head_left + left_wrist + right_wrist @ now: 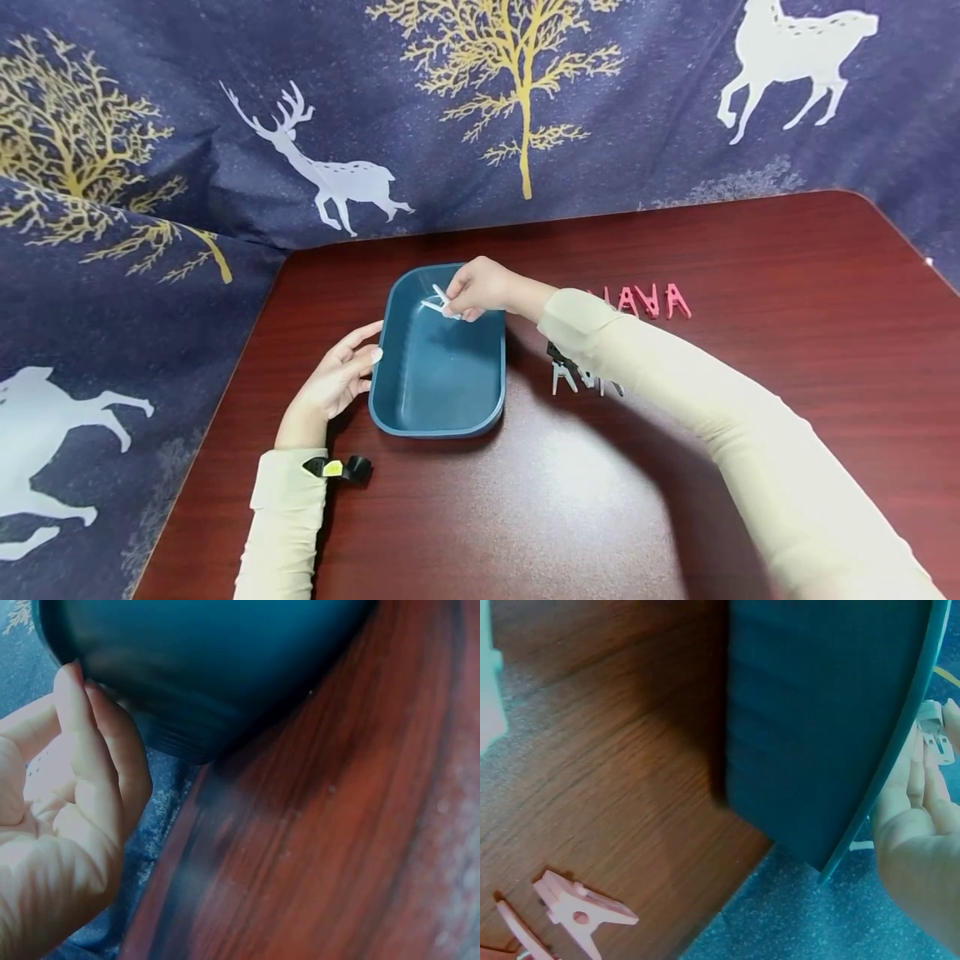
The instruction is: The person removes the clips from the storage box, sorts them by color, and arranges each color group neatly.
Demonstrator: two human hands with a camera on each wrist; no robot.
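Observation:
A deep blue plastic bin (450, 375) with rounded corners stands upright on the table. Over its far part, my right hand (480, 287) pinches a white clothespin (932, 724) between thumb and fingers, and the clothespin's two legs point left. My left hand (341, 375) rests against the bin's left side, with its thumb at the rim and its fingers stretched along the outer wall. In the left wrist view, fingertips (69, 675) meet the blue wall.
Several pink clothespins (677, 302) lie in a row right of the bin, partly behind my right sleeve. Nearer, several white clothespins (564, 377) lie beside something black. A patterned blue cloth (465, 192) hangs behind the dark red table (480, 517).

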